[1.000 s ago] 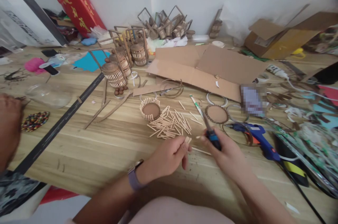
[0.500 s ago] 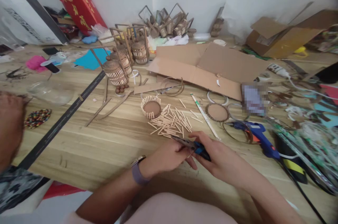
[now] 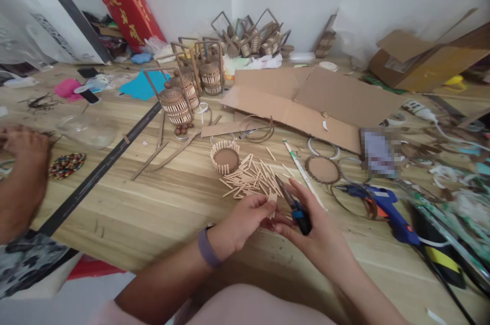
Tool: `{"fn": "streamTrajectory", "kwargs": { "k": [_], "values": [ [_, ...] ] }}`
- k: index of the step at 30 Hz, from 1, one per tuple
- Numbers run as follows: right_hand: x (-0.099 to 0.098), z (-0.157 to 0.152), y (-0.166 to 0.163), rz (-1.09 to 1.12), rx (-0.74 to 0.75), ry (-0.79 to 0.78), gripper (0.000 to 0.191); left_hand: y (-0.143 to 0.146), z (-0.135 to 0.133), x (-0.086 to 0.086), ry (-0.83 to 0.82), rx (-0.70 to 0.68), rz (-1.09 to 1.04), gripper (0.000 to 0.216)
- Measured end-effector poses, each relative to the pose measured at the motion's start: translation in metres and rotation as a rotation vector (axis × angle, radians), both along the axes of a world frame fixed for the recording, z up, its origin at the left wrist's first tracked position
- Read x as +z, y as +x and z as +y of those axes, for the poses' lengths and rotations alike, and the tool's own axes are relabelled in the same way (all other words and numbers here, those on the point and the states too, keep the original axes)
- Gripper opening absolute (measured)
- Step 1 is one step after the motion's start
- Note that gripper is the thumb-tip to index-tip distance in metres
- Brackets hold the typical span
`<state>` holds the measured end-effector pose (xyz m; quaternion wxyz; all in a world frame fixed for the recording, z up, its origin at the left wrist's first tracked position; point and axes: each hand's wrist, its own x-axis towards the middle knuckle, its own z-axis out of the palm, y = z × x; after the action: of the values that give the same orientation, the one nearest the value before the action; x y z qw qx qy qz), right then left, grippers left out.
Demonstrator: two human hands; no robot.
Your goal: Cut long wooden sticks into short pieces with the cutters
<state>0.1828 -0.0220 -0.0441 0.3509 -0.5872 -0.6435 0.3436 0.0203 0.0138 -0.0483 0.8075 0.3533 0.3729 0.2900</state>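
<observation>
Just in front of the pile of short wooden sticks, my left hand pinches a few small pale wooden sticks between thumb and fingers. My right hand holds pliers with black and blue handles, their dark jaws pointing up and away over the pile's edge. Its fingertips reach close to my left hand. Behind the pile sits a round base ringed with upright sticks. Further right lies a round disc with a dark braided rim and no upright sticks.
A blue glue gun and tangled strips lie right. Flattened cardboard covers the back middle. Finished small baskets stand back left, near a black strip. Another person's hand rests at far left beside beads.
The pliers have swung from pointing left across my left hand to pointing up and away. The sticks in my left fingers now show. The whole view has shifted slightly.
</observation>
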Motion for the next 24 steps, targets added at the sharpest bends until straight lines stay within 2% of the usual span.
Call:
{"fn": "streamTrajectory", "kwargs": {
  "k": [6, 10, 12, 15, 17, 20, 24],
  "values": [
    [-0.005, -0.004, -0.015, -0.064, -0.026, -0.059, 0.063, 0.005, -0.002, -0.004, -0.007, 0.011, -0.105, 0.052],
    [-0.005, -0.003, -0.011, -0.081, -0.005, -0.002, 0.063, 0.004, -0.002, -0.003, 0.046, 0.008, -0.05, 0.052],
    [-0.002, -0.001, -0.001, -0.133, 0.007, 0.048, 0.056, 0.001, -0.001, 0.0, 0.105, 0.055, 0.03, 0.046],
    [0.003, 0.002, 0.018, -0.334, -0.023, 0.075, 0.037, -0.007, 0.005, 0.004, 0.251, 0.179, 0.189, 0.035],
    [0.003, 0.003, 0.027, -0.519, -0.013, 0.081, 0.031, -0.013, 0.009, 0.007, 0.35, 0.257, 0.277, 0.031],
    [0.0, 0.003, 0.028, -0.722, 0.116, 0.086, 0.031, -0.021, 0.013, 0.011, 0.488, 0.344, 0.412, 0.031],
    [-0.002, 0.003, 0.017, -0.881, 0.273, 0.07, 0.031, -0.028, 0.014, 0.015, 0.628, 0.394, 0.578, 0.032]
  ]
}}
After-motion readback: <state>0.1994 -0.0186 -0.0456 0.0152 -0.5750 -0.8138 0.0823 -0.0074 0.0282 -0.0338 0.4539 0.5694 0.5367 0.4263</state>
